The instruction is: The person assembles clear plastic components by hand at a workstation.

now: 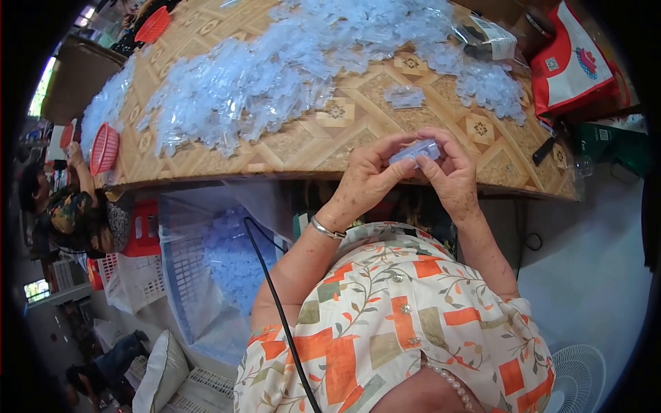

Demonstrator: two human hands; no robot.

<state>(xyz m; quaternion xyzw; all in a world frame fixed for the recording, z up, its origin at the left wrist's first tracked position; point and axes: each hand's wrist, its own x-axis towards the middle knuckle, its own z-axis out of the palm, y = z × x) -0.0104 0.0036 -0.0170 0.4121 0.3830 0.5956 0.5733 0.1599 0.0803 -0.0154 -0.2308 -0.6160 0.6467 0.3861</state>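
Between both hands I hold a small clear plastic piece (417,151), bluish and box-like, just above the table's near edge. My left hand (377,165) is closed on its left end, thumb on top. My right hand (449,168) grips the other end, its thumb also resting on the piece. Beyond my hands, a little cluster of similar clear pieces (404,97) lies on the patterned table (358,141). A large heap of clear plastic pieces (234,89) spreads across the table's middle and far side.
Right of the heap stand a red and white bag (571,65) and a dark-handled tool (544,151). Below the table at left is a lined crate (179,275) of clear pieces. A red basket (105,149) sits near another person (69,213). A black cable (272,289) hangs past my left arm.
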